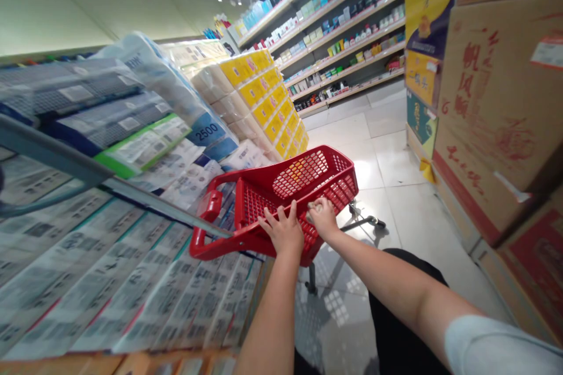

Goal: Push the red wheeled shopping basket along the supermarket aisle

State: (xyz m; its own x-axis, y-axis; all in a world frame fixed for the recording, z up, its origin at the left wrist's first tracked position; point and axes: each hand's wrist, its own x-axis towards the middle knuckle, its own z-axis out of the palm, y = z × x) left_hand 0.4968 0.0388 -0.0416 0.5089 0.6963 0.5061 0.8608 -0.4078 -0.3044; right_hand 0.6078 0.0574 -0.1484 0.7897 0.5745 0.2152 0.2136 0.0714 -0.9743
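At the centre of the view, a red shopping cart [259,186], handle [213,204] toward nine o'clock, basket slanting up toward two. Along the basket's near rim, at six o'clock, the left hand [287,233], fingers spread wide and laid over the edge, with no closed grip. At four o'clock, close beside, the right hand [324,220], fingers curled in; impossible to tell a grip on the rim from a pinch on something small and pale. Done, judging by placement: both hands at the cart's near side. Not done: any clasp by the left hand, or any hold on the handle.

Farther out, at nine o'clock, stacked tissue packs [145,299] and a metal bar [162,205] overlapping the handle in view. At eleven, yellow-fronted packs [264,102]; at one, stocked shelves [338,32]; at two to three, cardboard boxes [497,105] beyond a strip of tiled floor [378,152].
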